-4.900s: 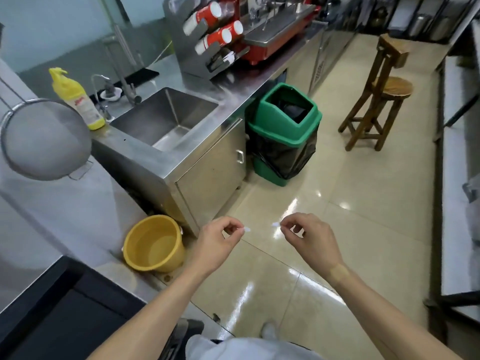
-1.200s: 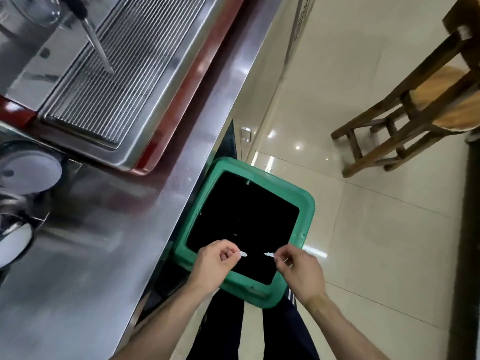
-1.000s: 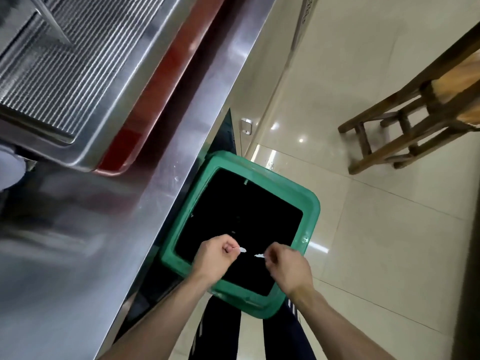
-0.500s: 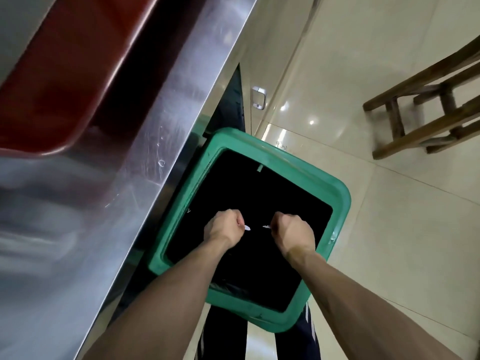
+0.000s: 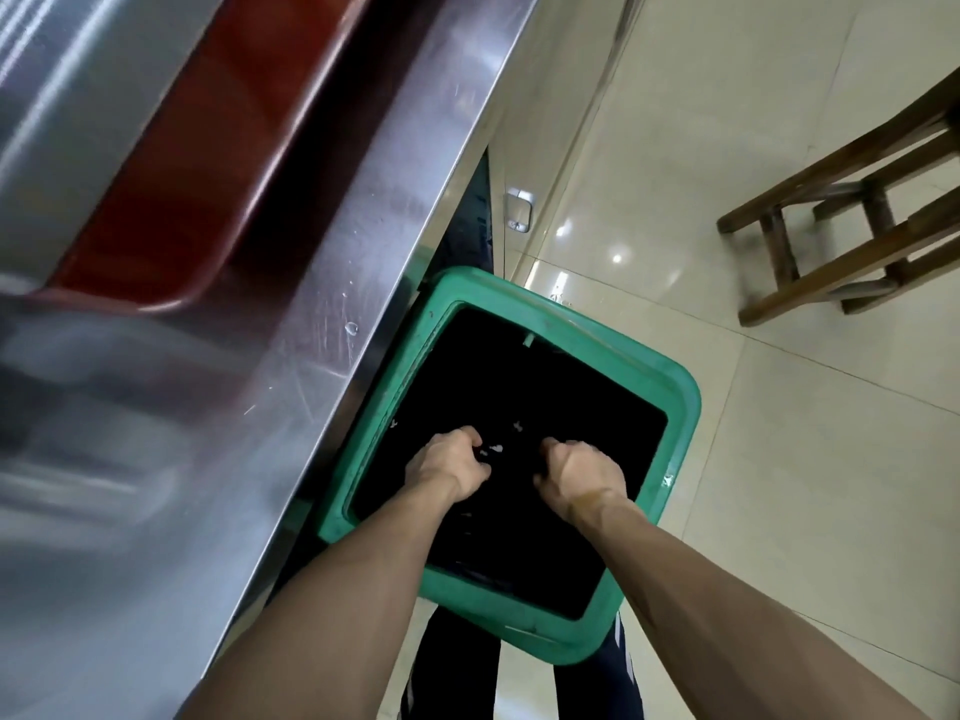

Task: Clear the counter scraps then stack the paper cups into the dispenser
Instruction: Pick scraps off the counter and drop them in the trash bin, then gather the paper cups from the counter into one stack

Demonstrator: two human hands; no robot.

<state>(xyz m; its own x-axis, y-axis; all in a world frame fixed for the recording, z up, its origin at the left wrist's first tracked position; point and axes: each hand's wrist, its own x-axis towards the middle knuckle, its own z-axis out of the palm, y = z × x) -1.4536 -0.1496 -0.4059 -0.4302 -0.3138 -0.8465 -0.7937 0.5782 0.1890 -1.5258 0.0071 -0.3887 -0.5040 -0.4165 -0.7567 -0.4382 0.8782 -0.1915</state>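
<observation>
Head cam: both hands sit over the green bin (image 5: pixel 680 402), right beside the steel counter (image 5: pixel 311 314). Left hand (image 5: pixel 447 467) and right hand (image 5: pixel 582 472) are curled; can't tell if either grips anything. Small white scraps (image 5: pixel 493 449) show between them against the black liner.

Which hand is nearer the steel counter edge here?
Left. The left hand hangs over the green bin on its counter side, close to the steel counter edge; the right hand is farther out, toward the floor.
</observation>
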